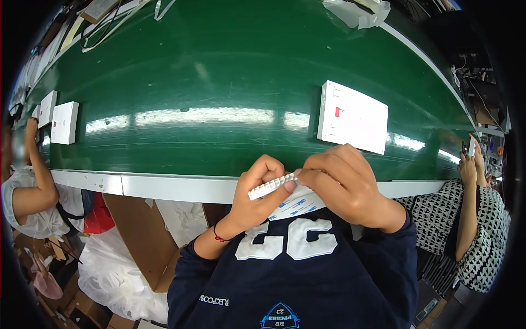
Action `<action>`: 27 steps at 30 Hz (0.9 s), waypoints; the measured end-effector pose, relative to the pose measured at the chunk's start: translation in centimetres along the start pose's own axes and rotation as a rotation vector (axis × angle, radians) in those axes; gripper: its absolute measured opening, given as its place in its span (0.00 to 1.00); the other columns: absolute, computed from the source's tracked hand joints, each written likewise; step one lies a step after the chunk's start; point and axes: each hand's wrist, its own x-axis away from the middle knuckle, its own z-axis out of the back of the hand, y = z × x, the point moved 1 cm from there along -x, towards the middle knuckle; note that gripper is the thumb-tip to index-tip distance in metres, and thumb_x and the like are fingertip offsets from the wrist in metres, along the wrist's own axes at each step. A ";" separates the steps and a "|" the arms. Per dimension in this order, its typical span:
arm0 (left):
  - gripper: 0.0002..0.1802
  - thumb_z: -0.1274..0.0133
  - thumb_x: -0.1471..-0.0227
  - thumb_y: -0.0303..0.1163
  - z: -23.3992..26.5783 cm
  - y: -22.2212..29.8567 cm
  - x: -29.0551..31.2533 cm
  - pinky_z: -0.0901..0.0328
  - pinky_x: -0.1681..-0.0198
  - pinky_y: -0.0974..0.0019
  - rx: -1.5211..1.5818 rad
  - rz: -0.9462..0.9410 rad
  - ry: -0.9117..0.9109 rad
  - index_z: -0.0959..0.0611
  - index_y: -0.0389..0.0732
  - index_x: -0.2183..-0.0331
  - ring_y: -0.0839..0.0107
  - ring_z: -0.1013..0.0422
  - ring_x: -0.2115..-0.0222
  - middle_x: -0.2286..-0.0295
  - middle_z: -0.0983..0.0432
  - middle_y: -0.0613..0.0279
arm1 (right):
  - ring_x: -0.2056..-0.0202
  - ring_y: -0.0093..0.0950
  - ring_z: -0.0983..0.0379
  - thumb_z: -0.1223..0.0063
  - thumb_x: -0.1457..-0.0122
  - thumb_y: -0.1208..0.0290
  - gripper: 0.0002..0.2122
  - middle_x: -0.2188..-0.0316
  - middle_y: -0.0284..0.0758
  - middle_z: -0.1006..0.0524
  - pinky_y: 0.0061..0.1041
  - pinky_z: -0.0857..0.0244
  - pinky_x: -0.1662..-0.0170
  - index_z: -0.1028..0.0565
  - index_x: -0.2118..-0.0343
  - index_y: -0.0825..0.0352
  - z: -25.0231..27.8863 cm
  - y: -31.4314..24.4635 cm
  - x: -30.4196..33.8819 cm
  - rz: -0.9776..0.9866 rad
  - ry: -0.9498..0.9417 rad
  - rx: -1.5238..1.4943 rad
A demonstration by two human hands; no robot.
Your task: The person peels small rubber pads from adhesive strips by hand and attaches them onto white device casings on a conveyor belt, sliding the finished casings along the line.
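I hold a small white ribbed plastic strip close to my chest, just below the pale metal edge of the green conveyor belt. My left hand has its thumb and forefinger pressed together on the strip's left half, the strip lying slantwise with its left end lower. My right hand is curled over the strip's right end, fingertips pinched down on it where the strip meets a white backing sheet with blue print; that sheet hangs below my fingers against my dark blue sweatshirt. I cannot tell from here whether the sheet is stuck to the strip or only touching it. A thin red cord bracelet sits on my left wrist.

On the belt, just above my right hand, lies a flat white box with a small red mark, tilted a little. Far off to the left on the belt lie two more white boxes, side by side. A crumpled clear plastic bag rests at the belt's far edge.

To my left a person in a white shirt raises an arm toward the belt. To my right a person in a black-and-white patterned top holds a small thing up in one hand. Below the belt on my left stand a brown cardboard carton and a white plastic sack.
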 end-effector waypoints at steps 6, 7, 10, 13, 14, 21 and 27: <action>0.07 0.46 0.54 0.26 -0.2 0.4 -0.1 0.49 0.80 0.79 -0.012 0.004 -0.023 0.29 0.40 0.73 0.82 0.45 0.86 0.86 0.36 0.72 | 0.74 0.27 0.38 0.49 0.58 0.79 0.06 0.72 0.35 0.30 0.22 0.41 0.68 0.28 0.74 0.68 -0.4 0.3 0.2 -0.031 0.036 -0.002; 0.07 0.46 0.54 0.26 -0.3 0.4 -0.1 0.50 0.80 0.79 -0.029 -0.007 -0.034 0.29 0.40 0.73 0.82 0.45 0.86 0.86 0.37 0.72 | 0.74 0.27 0.38 0.50 0.58 0.78 0.07 0.72 0.35 0.31 0.22 0.41 0.68 0.29 0.73 0.68 -0.3 0.4 0.2 -0.040 0.020 -0.017; 0.06 0.47 0.53 0.27 -0.8 0.2 0.0 0.49 0.80 0.79 -0.025 -0.009 -0.033 0.29 0.39 0.73 0.81 0.45 0.85 0.85 0.36 0.72 | 0.74 0.27 0.38 0.50 0.57 0.78 0.06 0.71 0.35 0.30 0.22 0.41 0.68 0.29 0.73 0.68 0.0 0.7 0.8 -0.028 0.011 -0.034; 0.06 0.47 0.53 0.27 -1.2 0.1 -0.1 0.49 0.79 0.79 -0.020 -0.009 -0.032 0.28 0.39 0.73 0.81 0.46 0.85 0.85 0.36 0.72 | 0.74 0.26 0.37 0.50 0.57 0.78 0.06 0.71 0.35 0.30 0.22 0.41 0.68 0.29 0.73 0.68 0.2 0.9 1.2 -0.017 0.002 -0.051; 0.06 0.47 0.53 0.27 -1.2 0.1 -0.1 0.49 0.79 0.79 0.034 0.015 -0.027 0.28 0.39 0.74 0.81 0.45 0.85 0.84 0.36 0.72 | 0.74 0.26 0.37 0.50 0.56 0.78 0.05 0.71 0.35 0.30 0.22 0.41 0.68 0.29 0.73 0.68 0.3 0.8 1.2 0.052 0.011 -0.002; 0.05 0.48 0.53 0.27 -1.2 -0.2 -0.4 0.49 0.77 0.79 0.357 0.140 0.000 0.28 0.39 0.75 0.82 0.44 0.83 0.81 0.34 0.70 | 0.70 0.25 0.36 0.47 0.56 0.78 0.02 0.70 0.32 0.29 0.23 0.41 0.66 0.27 0.78 0.65 2.9 3.1 0.0 0.084 0.114 -0.320; 0.06 0.47 0.54 0.27 -1.5 -0.1 -0.6 0.50 0.78 0.80 0.227 0.068 -0.140 0.28 0.39 0.74 0.82 0.45 0.84 0.82 0.34 0.70 | 0.55 0.31 0.40 0.48 0.52 0.75 0.02 0.57 0.34 0.33 0.25 0.46 0.53 0.26 0.78 0.66 3.3 12.1 -3.2 -0.448 -0.072 -0.005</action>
